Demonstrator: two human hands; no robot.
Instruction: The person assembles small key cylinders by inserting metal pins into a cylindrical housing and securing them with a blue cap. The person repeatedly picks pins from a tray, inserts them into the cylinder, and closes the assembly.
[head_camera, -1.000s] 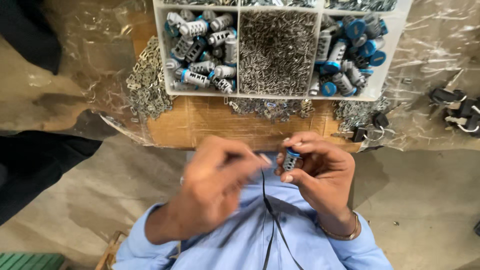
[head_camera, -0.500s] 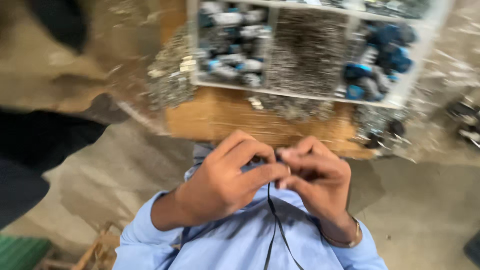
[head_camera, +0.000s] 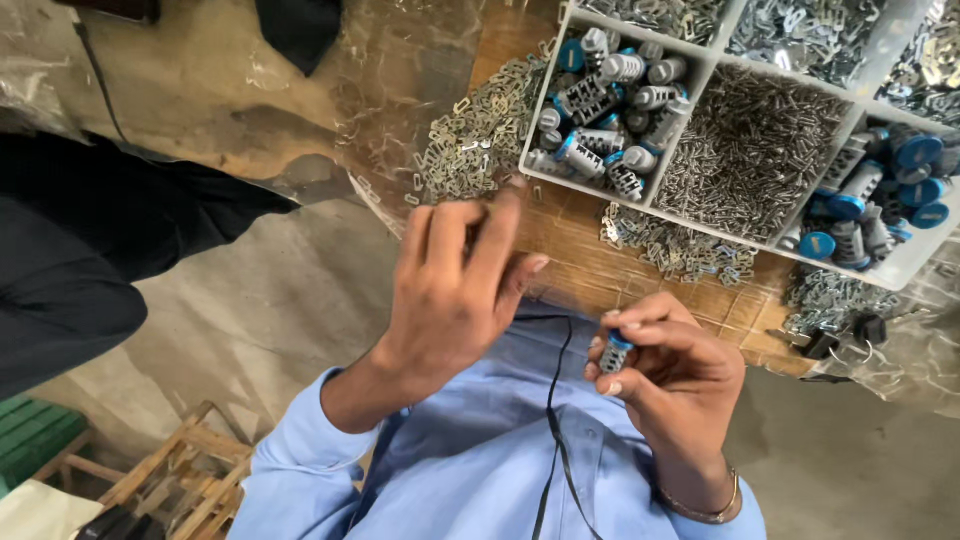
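your right hand (head_camera: 672, 385): pinching small ribbed metal cylinder with blue cap (head_camera: 615, 353) | left hand (head_camera: 452, 290): fingers spread, empty, beside flat metal links pile (head_camera: 470, 150)

Wooden tabletop (head_camera: 590, 262) beyond fingers (head_camera: 497, 232). White compartment tray (head_camera: 712, 228) on it, just past fingertips. Loose heap of small metal clips (head_camera: 470, 150) beside tray, second scatter (head_camera: 680, 250) at tray's near edge. Clear plastic sheet (head_camera: 390, 90) alongside.

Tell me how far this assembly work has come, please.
Done: nothing finished shows apart from the stock. In hand: the right hand pinches one small blue-capped metal cylinder; the left hand reaches toward the loose pile of flat metal clips. Left: many cylinders fill the white divided plastic tray.
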